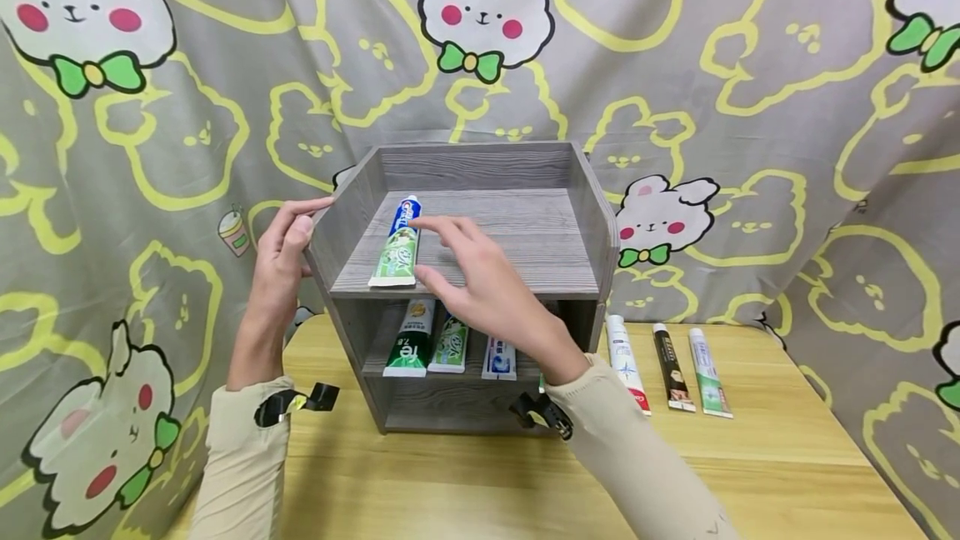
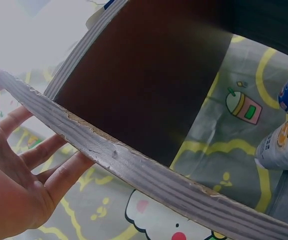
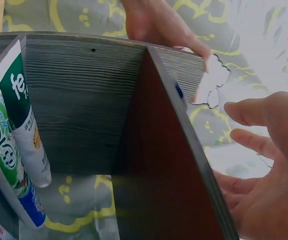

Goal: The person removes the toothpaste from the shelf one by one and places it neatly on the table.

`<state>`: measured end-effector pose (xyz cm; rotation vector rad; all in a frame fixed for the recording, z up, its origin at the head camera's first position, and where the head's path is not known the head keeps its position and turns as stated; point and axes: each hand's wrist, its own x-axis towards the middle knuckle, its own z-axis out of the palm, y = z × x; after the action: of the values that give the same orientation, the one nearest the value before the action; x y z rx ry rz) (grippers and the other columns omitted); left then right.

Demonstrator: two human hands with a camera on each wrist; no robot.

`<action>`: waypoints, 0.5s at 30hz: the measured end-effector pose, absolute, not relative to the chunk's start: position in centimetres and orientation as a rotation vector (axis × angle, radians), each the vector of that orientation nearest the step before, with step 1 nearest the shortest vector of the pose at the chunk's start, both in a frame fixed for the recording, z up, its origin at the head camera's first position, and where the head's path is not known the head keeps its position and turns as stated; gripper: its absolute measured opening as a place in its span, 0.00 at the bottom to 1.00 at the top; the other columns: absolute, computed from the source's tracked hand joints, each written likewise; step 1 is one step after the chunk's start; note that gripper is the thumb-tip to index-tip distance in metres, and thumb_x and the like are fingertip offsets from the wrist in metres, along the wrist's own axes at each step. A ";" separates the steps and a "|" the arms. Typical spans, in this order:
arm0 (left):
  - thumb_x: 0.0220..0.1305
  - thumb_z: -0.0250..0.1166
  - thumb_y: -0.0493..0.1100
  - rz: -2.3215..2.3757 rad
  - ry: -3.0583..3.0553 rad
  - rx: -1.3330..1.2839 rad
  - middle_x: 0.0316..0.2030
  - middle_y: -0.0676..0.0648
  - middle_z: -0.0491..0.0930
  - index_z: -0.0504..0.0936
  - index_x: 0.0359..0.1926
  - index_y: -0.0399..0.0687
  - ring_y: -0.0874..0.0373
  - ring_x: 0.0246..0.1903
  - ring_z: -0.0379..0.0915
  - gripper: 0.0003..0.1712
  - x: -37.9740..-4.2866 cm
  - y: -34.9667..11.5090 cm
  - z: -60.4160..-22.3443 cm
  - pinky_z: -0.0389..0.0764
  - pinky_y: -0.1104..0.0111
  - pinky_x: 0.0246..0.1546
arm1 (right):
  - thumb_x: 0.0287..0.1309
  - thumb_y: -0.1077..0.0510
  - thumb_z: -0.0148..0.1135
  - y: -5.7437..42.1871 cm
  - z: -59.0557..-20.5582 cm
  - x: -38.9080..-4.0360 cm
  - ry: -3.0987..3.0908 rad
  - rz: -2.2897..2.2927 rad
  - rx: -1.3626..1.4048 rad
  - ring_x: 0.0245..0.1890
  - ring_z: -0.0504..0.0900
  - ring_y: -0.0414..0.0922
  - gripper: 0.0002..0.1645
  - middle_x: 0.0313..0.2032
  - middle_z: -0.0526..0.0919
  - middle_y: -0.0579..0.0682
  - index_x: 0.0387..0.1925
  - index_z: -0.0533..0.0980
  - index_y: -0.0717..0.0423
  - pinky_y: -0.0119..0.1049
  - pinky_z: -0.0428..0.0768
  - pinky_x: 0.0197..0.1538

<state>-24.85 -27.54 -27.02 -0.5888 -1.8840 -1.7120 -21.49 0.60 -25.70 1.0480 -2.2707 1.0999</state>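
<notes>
Looks like a curtained home-style nook, hard to pin to one room: shows a cartoon-bunny curtain (image 1: 675, 136) across the top and both sides, a wood-grain table (image 1: 420, 482) below, a grey shelf unit (image 1: 521, 223) at centre and toothpaste tubes (image 1: 671, 365) at lower right.

Wood-grained worktop (image 1: 405, 490) bearing a grey shelf unit (image 1: 596, 215) and, to its right, a white-and-red tube (image 1: 625, 361), a black tube (image 1: 672, 365) and a white-and-green tube (image 1: 708, 373), lying apart. The unit's top board (image 1: 510, 232) carries a blue-and-green tube (image 1: 399, 244) at left; its middle board (image 1: 474, 363) carries several more tubes (image 1: 450, 348).
</notes>
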 end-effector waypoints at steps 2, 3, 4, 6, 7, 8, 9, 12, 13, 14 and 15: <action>0.77 0.52 0.46 -1.715 -1.885 -0.587 0.50 0.42 0.74 0.79 0.63 0.42 0.55 0.34 0.75 0.22 -24.9 -27.6 -27.0 0.81 0.70 0.21 | 0.72 0.49 0.61 -0.2 -25.6 -22.0 -2.320 1.086 1.037 0.62 0.74 0.49 0.31 0.67 0.70 0.50 0.73 0.67 0.41 0.48 0.76 0.60; 0.77 0.52 0.46 -1.715 -1.886 -0.585 0.50 0.42 0.74 0.79 0.63 0.42 0.55 0.34 0.75 0.22 -24.9 -27.6 -27.0 0.81 0.70 0.21 | 0.73 0.49 0.61 -0.6 -25.5 -22.2 -2.346 1.077 1.032 0.63 0.74 0.49 0.32 0.68 0.70 0.51 0.74 0.66 0.41 0.49 0.76 0.61; 0.77 0.52 0.46 -1.717 -1.885 -0.582 0.50 0.42 0.74 0.79 0.63 0.42 0.55 0.34 0.75 0.22 -24.9 -27.7 -27.0 0.81 0.70 0.21 | 0.73 0.49 0.60 -1.0 -25.4 -22.4 -2.372 1.067 1.027 0.64 0.72 0.48 0.32 0.69 0.69 0.51 0.74 0.65 0.40 0.50 0.75 0.62; 0.77 0.53 0.46 -1.719 -1.880 -0.576 0.50 0.42 0.74 0.80 0.63 0.42 0.55 0.34 0.75 0.22 -24.8 -27.7 -27.0 0.81 0.70 0.21 | 0.74 0.48 0.59 -1.8 -25.2 -22.8 -2.417 1.049 1.020 0.66 0.70 0.48 0.32 0.69 0.69 0.52 0.75 0.64 0.39 0.51 0.74 0.62; 0.77 0.53 0.46 -1.718 -1.880 -0.576 0.50 0.42 0.75 0.80 0.63 0.42 0.56 0.34 0.75 0.22 -24.8 -27.7 -27.0 0.81 0.70 0.21 | 0.74 0.48 0.58 -2.2 -25.1 -23.0 -2.442 1.040 1.011 0.67 0.69 0.49 0.32 0.69 0.69 0.52 0.75 0.63 0.39 0.52 0.74 0.63; 0.77 0.53 0.46 -1.718 -1.880 -0.575 0.50 0.42 0.75 0.80 0.63 0.42 0.56 0.34 0.75 0.22 -24.8 -27.7 -27.0 0.81 0.70 0.21 | 0.74 0.47 0.57 -2.5 -25.0 -23.2 -2.467 1.026 0.999 0.67 0.69 0.49 0.32 0.69 0.69 0.53 0.75 0.63 0.38 0.52 0.75 0.62; 0.76 0.53 0.46 -1.720 -1.879 -0.575 0.51 0.41 0.75 0.80 0.63 0.42 0.56 0.34 0.76 0.22 -24.8 -27.7 -27.0 0.82 0.70 0.21 | 0.74 0.47 0.57 -2.8 -24.9 -23.3 -2.489 1.009 0.987 0.67 0.70 0.50 0.33 0.69 0.69 0.54 0.76 0.63 0.38 0.52 0.76 0.60; 0.77 0.53 0.46 -1.718 -1.885 -0.579 0.52 0.39 0.74 0.79 0.63 0.43 0.56 0.34 0.76 0.22 -24.8 -27.6 -27.1 0.82 0.70 0.22 | 0.72 0.44 0.58 -3.7 -24.8 -23.7 -2.554 0.950 0.925 0.66 0.70 0.52 0.33 0.68 0.69 0.57 0.75 0.64 0.36 0.53 0.75 0.60; 0.76 0.53 0.46 -1.721 -1.886 -0.581 0.52 0.39 0.74 0.79 0.63 0.43 0.56 0.35 0.76 0.22 -24.8 -27.6 -27.1 0.82 0.70 0.22 | 0.71 0.42 0.59 -4.0 -24.8 -23.7 -2.575 0.928 0.904 0.65 0.71 0.53 0.33 0.68 0.70 0.57 0.75 0.64 0.36 0.53 0.74 0.61; 0.76 0.53 0.46 -1.725 -1.885 -0.582 0.52 0.38 0.74 0.79 0.63 0.43 0.56 0.35 0.77 0.22 -24.8 -27.6 -27.1 0.82 0.69 0.22 | 0.71 0.41 0.59 -4.2 -24.7 -23.8 -2.592 0.897 0.886 0.65 0.71 0.54 0.34 0.68 0.70 0.58 0.74 0.65 0.36 0.53 0.73 0.61; 0.76 0.53 0.46 -1.729 -1.883 -0.583 0.53 0.37 0.73 0.79 0.63 0.43 0.55 0.35 0.77 0.22 -24.8 -27.5 -27.1 0.82 0.69 0.22 | 0.70 0.40 0.60 -4.5 -24.7 -23.9 -2.604 0.872 0.871 0.64 0.71 0.55 0.33 0.68 0.70 0.58 0.73 0.66 0.36 0.54 0.72 0.62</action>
<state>-24.85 -27.53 -27.07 -0.5827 -1.8826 -1.7286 -23.86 -4.46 -24.70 0.8710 -2.6037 0.8720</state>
